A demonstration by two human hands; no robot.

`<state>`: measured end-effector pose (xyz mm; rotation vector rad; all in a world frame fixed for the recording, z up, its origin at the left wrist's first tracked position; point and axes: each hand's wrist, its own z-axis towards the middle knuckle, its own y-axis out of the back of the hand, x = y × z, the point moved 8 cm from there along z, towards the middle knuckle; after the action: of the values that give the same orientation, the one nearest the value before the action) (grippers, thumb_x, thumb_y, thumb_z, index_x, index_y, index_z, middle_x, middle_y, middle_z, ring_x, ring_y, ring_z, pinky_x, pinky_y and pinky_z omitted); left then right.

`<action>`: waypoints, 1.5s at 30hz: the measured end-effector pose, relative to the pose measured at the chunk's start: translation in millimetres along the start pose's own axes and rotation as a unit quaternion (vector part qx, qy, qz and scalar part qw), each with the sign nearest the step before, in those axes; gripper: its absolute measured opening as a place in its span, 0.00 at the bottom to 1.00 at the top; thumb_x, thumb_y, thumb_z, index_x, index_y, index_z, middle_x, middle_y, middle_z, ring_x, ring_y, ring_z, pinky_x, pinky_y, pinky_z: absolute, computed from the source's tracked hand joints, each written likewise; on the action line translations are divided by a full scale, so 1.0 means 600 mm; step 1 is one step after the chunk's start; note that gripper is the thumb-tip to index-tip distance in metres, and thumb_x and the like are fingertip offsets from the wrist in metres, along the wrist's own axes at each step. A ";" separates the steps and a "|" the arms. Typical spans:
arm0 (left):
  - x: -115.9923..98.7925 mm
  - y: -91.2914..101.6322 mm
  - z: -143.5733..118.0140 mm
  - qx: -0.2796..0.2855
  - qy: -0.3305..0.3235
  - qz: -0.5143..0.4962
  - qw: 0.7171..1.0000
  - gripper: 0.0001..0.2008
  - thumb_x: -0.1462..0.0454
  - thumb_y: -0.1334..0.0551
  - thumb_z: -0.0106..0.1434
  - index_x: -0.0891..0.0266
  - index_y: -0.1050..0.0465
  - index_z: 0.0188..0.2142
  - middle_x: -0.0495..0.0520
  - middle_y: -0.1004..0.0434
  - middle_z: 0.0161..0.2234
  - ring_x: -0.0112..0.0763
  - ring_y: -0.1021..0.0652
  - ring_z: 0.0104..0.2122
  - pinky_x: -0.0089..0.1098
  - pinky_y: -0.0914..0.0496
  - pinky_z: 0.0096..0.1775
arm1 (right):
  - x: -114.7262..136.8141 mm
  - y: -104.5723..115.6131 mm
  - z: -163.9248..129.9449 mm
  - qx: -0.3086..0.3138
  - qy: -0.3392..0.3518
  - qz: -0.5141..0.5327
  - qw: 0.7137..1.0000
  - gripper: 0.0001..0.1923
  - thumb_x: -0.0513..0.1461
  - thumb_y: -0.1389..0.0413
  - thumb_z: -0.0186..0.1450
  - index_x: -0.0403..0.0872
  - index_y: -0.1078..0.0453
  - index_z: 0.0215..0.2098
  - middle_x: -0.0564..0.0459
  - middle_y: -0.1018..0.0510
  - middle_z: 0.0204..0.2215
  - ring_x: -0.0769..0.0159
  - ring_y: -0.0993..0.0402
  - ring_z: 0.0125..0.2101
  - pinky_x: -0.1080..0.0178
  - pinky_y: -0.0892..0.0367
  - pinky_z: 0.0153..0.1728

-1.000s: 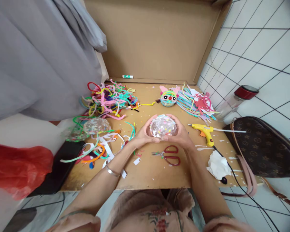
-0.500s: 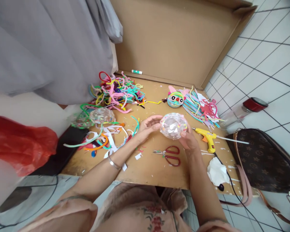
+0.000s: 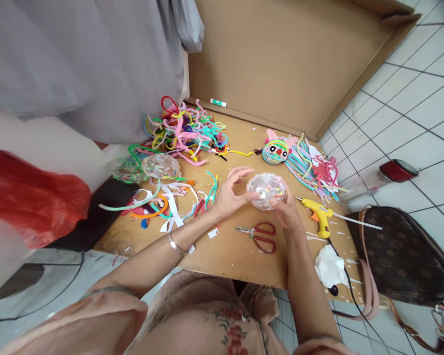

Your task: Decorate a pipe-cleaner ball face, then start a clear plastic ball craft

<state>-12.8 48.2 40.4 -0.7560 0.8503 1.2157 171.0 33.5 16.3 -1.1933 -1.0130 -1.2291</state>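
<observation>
Right hand grip cups clear ball; left hand touches it.

Both forearms reach forward, left hand half-open, right hand cupped with fingers curled.
</observation>
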 end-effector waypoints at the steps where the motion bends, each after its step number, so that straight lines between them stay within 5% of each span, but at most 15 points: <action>1: -0.001 -0.003 -0.001 0.008 -0.004 0.019 1.000 0.40 0.43 0.28 0.51 0.55 0.31 0.60 0.62 0.34 0.61 0.47 0.29 0.60 0.45 0.32 0.58 | 0.003 0.000 0.001 -0.010 0.016 -0.045 0.999 0.46 0.50 0.27 0.42 0.51 0.33 0.57 0.46 0.22 0.53 0.50 0.24 0.51 0.49 0.28 0.55; 4: 0.002 -0.021 -0.005 0.058 -0.018 0.063 0.996 0.60 0.40 0.25 0.41 0.53 0.45 0.68 0.66 0.45 0.68 0.57 0.38 0.67 0.54 0.39 0.64 | 0.015 -0.010 -0.001 -0.035 0.075 -0.158 0.984 0.47 0.48 0.26 0.42 0.49 0.35 0.57 0.43 0.26 0.54 0.49 0.26 0.53 0.48 0.30 0.56; 8: 0.016 -0.040 -0.009 0.111 -0.017 0.105 0.988 0.68 0.37 0.26 0.37 0.54 0.53 0.71 0.69 0.56 0.72 0.62 0.49 0.71 0.59 0.46 0.68 | 0.027 -0.024 -0.011 -0.066 0.135 -0.226 0.963 0.45 0.48 0.27 0.44 0.49 0.36 0.57 0.42 0.31 0.57 0.47 0.31 0.57 0.44 0.36 0.62; 18: 0.012 -0.037 -0.002 0.174 -0.009 0.117 0.978 0.66 0.38 0.26 0.40 0.55 0.54 0.72 0.69 0.61 0.73 0.62 0.54 0.73 0.61 0.49 0.68 | 0.021 -0.042 -0.018 -0.020 0.136 -0.193 0.972 0.61 0.53 0.25 0.44 0.51 0.47 0.69 0.39 0.37 0.65 0.43 0.40 0.66 0.39 0.43 0.67; 24: 0.013 -0.033 0.001 0.196 0.020 0.115 0.974 0.63 0.37 0.27 0.42 0.55 0.49 0.71 0.68 0.62 0.73 0.63 0.55 0.73 0.61 0.49 0.68 | 0.020 -0.048 -0.020 -0.010 0.132 -0.170 0.977 0.65 0.60 0.27 0.41 0.50 0.48 0.69 0.38 0.37 0.64 0.40 0.38 0.65 0.39 0.38 0.65; 33: 0.023 -0.025 0.006 0.172 0.063 0.098 0.978 0.62 0.36 0.28 0.40 0.56 0.44 0.69 0.67 0.51 0.71 0.60 0.50 0.72 0.57 0.52 0.70 | 0.022 -0.055 -0.021 0.009 0.134 -0.195 0.972 0.66 0.60 0.28 0.42 0.50 0.50 0.71 0.38 0.37 0.64 0.40 0.37 0.64 0.39 0.38 0.65; 41: 0.020 -0.022 0.000 0.152 0.085 0.013 0.985 0.47 0.43 0.25 0.45 0.57 0.33 0.62 0.62 0.31 0.62 0.53 0.27 0.60 0.50 0.34 0.62 | 0.024 -0.058 -0.020 0.033 0.148 -0.247 0.957 0.70 0.62 0.27 0.37 0.52 0.48 0.71 0.40 0.37 0.64 0.40 0.39 0.64 0.37 0.42 0.65; 45: 0.015 -0.018 0.004 0.143 0.046 0.028 0.988 0.44 0.43 0.26 0.47 0.58 0.32 0.60 0.62 0.28 0.58 0.50 0.26 0.58 0.49 0.32 0.60 | 0.040 -0.066 -0.031 0.043 0.185 -0.248 0.950 0.58 0.64 0.31 0.45 0.54 0.41 0.68 0.42 0.36 0.63 0.43 0.39 0.65 0.39 0.41 0.66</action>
<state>-0.6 52.3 34.3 -0.5607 1.1012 1.0835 132.9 13.8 41.5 -0.6131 -1.0985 -1.7058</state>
